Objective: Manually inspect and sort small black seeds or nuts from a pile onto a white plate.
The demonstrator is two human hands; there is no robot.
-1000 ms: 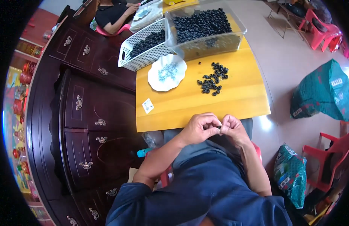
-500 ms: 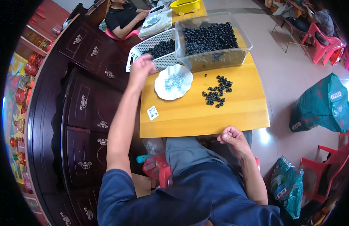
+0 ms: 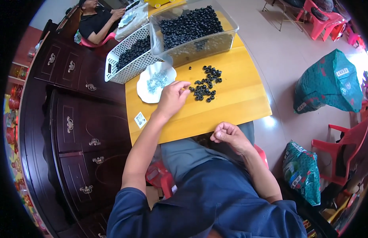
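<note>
My left hand point(image 3: 174, 98) is over the tabletop beside the white wavy-edged dish point(image 3: 143, 92). Its fingers are drawn together, the tips at the left edge of a loose group of small black rings point(image 3: 209, 81); whether anything is pinched in them does not show. Small clear bluish pieces point(image 3: 157, 81) lie in the dish. At the table's front edge, above my lap, my right hand point(image 3: 231, 138) is closed with thumb against fingers. What it may hold is too small or hidden.
On the yellow wooden table point(image 3: 184, 123), a clear plastic bin point(image 3: 192, 53) and a white perforated basket point(image 3: 119, 73) hold many black pieces. Dark drawers point(image 3: 78, 119) stand at left. Green bags point(image 3: 327, 85) and a red chair point(image 3: 342, 154) are at right. Another person point(image 3: 94, 23) sits at far left.
My left hand has come from the white basket back toward me and right, to the loose black rings. My right hand stays closed at the table edge. The whole view has shifted.
</note>
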